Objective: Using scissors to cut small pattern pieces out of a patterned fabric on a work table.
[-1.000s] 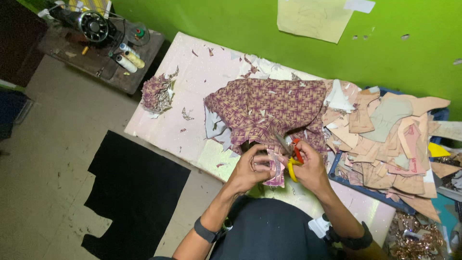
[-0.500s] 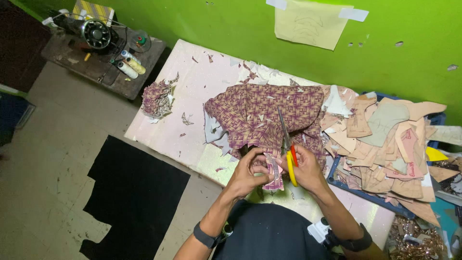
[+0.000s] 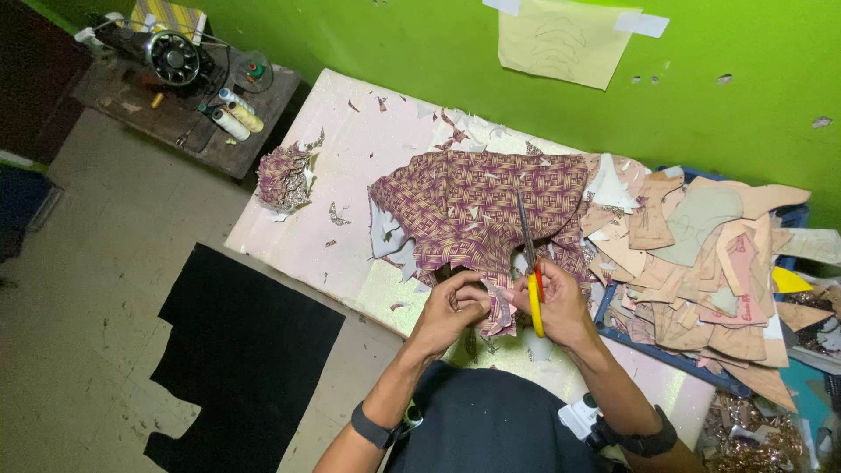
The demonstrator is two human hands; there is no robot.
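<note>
Head view, right hand (image 3: pixel 561 307) gripping scissors (image 3: pixel 530 263), left hand (image 3: pixel 451 307) pinching patterned fabric (image 3: pixel 473 206)

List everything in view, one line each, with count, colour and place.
patterned fabric: one, maroon and cream, middle of the table
scissors: one, yellow and red handles, in the right hand, blades over the fabric
table: one, pale pink, against the green wall
fabric scraps: one pile, maroon, table's left edge
cardboard pattern pieces: many, tan, heaped on the right
paper sheet: one, pale yellow, taped to the wall
sewing machine: one, black, on a side table at upper left
black cloth: one, on the floor
left hand: pinching a fabric piece
right hand: gripping the scissors
</note>
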